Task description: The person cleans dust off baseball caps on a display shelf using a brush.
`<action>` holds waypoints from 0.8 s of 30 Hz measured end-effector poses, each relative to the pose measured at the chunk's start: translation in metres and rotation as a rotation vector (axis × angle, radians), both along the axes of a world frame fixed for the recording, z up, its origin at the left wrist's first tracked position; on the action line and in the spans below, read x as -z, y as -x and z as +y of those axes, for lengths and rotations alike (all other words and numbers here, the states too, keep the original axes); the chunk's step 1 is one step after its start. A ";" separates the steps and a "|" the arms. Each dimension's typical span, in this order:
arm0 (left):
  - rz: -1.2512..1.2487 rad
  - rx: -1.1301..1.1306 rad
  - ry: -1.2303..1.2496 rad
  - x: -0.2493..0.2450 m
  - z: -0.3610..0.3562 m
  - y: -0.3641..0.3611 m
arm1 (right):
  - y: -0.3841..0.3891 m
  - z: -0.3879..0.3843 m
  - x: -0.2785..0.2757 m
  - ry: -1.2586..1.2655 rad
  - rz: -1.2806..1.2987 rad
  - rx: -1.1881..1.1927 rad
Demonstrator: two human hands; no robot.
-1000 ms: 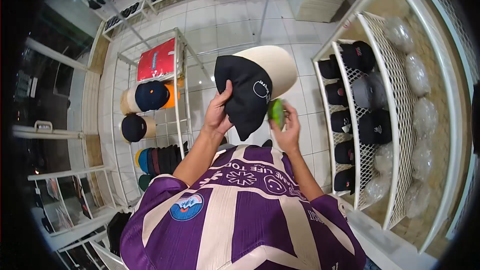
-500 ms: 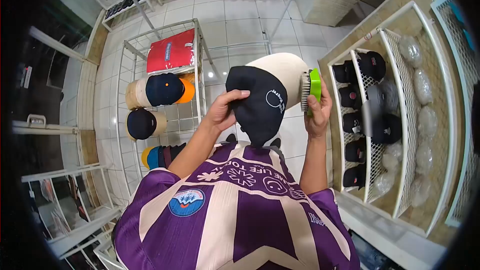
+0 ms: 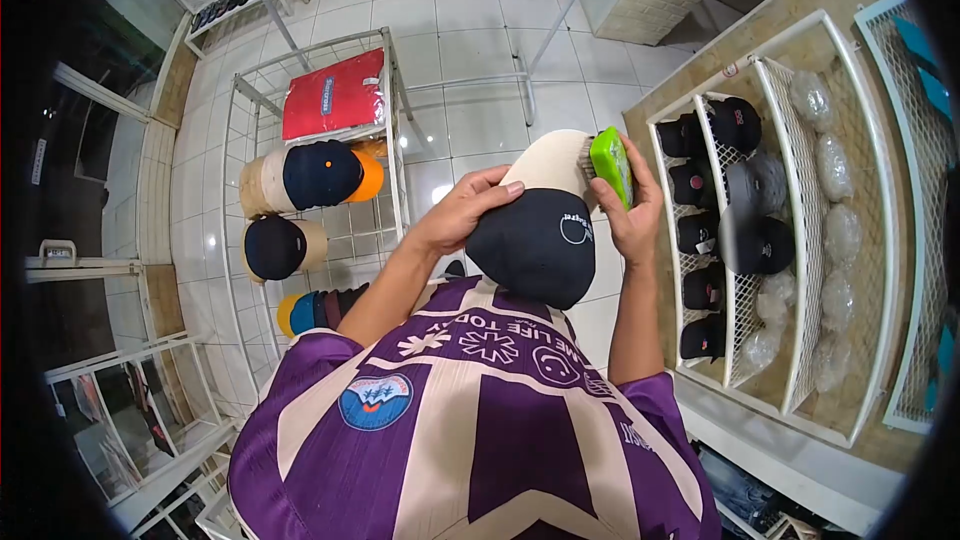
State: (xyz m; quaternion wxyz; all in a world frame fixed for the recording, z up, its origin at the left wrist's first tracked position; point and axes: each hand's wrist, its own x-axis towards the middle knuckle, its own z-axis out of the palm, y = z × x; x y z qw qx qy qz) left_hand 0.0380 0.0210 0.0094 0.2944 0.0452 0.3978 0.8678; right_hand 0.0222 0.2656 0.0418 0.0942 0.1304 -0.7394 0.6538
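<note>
In front of my chest is a black baseball cap (image 3: 530, 245) with a cream brim and a round white print on its front. My left hand (image 3: 465, 208) grips it at the left side, thumb lying where the crown meets the brim. A brush (image 3: 610, 162) with a bright green back is held in my right hand (image 3: 632, 210), the fingers closed around its sides. Its bristles face left and reach the right edge of the cream brim; they are partly hidden behind the green back.
On the left, a white wire rack (image 3: 240, 130) carries a red packaged garment (image 3: 340, 95) and several caps, one navy and orange (image 3: 325, 175). At right, a white shelf (image 3: 735, 310) holds rows of dark caps and clear plastic-wrapped bundles (image 3: 838, 165). White floor tiles (image 3: 465, 15) lie beyond.
The cap has turned and tipped, its brim now pointing away and its crown towards me. My left hand sits nearer the brim. The brush has tilted and moved left onto the brim's edge.
</note>
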 end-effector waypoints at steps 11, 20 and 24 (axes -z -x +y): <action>0.091 -0.016 0.082 0.010 0.024 -0.005 | -0.001 -0.005 -0.001 -0.514 0.141 0.371; 0.098 0.038 0.094 0.007 0.026 -0.002 | -0.009 0.000 0.024 -0.356 0.184 0.367; 0.017 -0.038 0.043 0.006 0.030 0.000 | -0.029 -0.014 0.002 -0.369 0.222 0.196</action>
